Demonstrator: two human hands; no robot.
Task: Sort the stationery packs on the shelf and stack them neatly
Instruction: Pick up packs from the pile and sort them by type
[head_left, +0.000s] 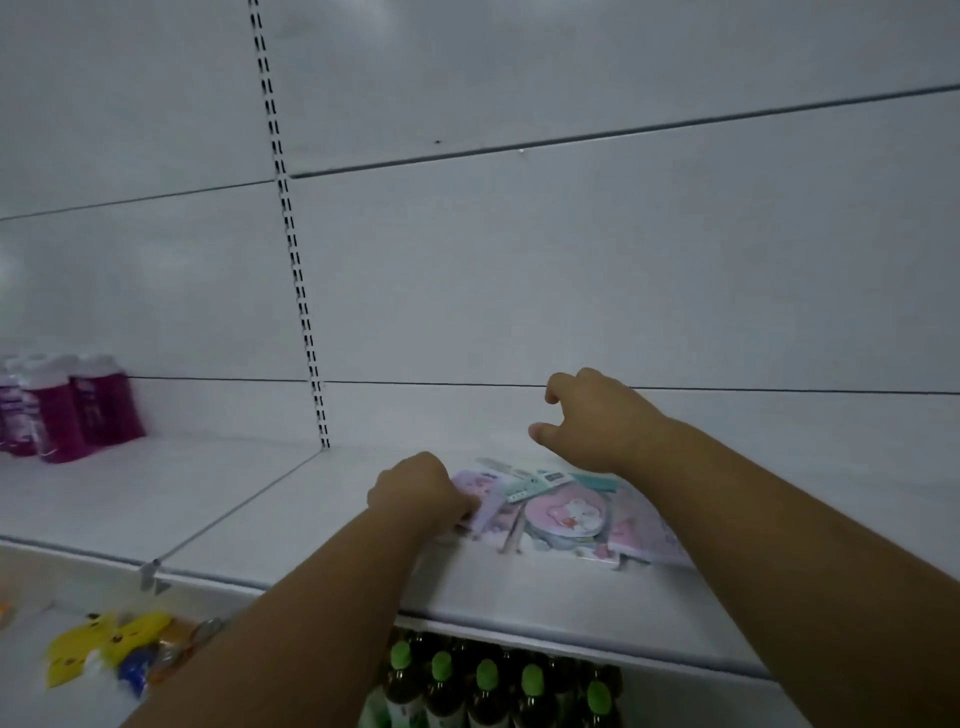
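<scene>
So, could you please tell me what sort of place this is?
Most likely a shop aisle: white retail shelving with a slotted upright, pink bottles grouped at left, green-capped bottles below, and stationery packs under the left hand and right hand.

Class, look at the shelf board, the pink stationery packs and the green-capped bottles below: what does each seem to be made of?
Shelf board: probably painted metal, a smooth matt white with a thin rolled front edge. Stationery packs: printed card, seemingly under clear plastic film; blur leaves this open. Green-capped bottles: likely clear plastic with dark contents and moulded green plastic caps.
</scene>
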